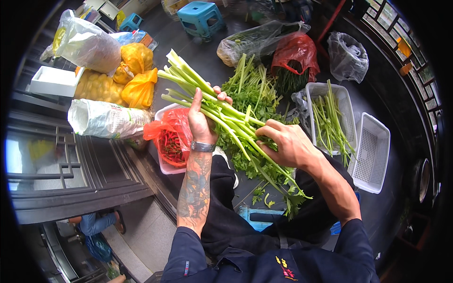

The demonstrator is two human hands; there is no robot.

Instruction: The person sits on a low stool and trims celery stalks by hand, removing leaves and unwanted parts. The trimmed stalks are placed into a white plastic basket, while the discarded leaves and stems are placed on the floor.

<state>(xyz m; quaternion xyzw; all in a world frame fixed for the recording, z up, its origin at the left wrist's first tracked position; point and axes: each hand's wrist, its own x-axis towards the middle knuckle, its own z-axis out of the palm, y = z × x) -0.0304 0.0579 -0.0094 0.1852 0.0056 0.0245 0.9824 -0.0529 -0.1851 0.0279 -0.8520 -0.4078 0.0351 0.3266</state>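
A bunch of celery [226,113] lies across my lap area, its pale cut ends at the upper left and leaves at the lower right. My left hand [205,122] is wrapped around the stalks near the cut ends. Farther down the bunch, my right hand [283,143] grips stalks near the leaves, its fingertips partly hidden. Beneath the bunch, a heap of leafy celery [247,85] rests on the dark floor. At the right, trimmed celery stalks [329,120] lie in a white plastic basket [348,96], some hanging over its edge.
Red chillies [171,146] in a red bag sit in a basket at left. An empty white basket [371,152] stands at right. Yellow mesh sacks [97,86], a red plastic bag [297,49] and a blue stool [200,17] stand beyond. Another person's leg [97,223] shows lower left.
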